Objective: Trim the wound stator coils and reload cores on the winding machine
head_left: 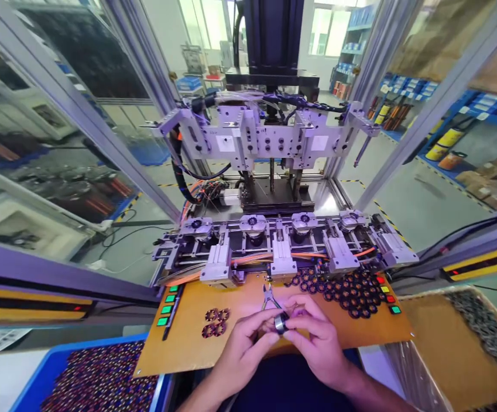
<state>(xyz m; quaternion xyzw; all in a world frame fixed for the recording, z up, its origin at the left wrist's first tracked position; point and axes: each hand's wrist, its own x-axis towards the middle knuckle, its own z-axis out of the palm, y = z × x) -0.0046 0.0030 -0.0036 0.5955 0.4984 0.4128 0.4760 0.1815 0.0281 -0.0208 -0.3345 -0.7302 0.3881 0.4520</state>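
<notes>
Between my two hands is a short, shiny metal ring with a dark side (280,324), held above the front of the orange work board (180,349). My left hand (246,343) has its thumb and fingers closed on the ring from the left. From the right, the fingertips of my right hand (317,337) pinch the same ring. The ring's inside is hidden by my fingers. Just beyond my hands lie open cutting pliers (268,294). To the left, several copper-wound motor stators (216,322) rest in a small group.
Many dark round wound parts (355,292) cover the board's right side. Behind it stands a machine with clamps (283,260). Coloured buttons (165,309) line both board edges. A blue bin of wound parts (29,384) is at left; a cardboard box with grey parts (441,343) at right.
</notes>
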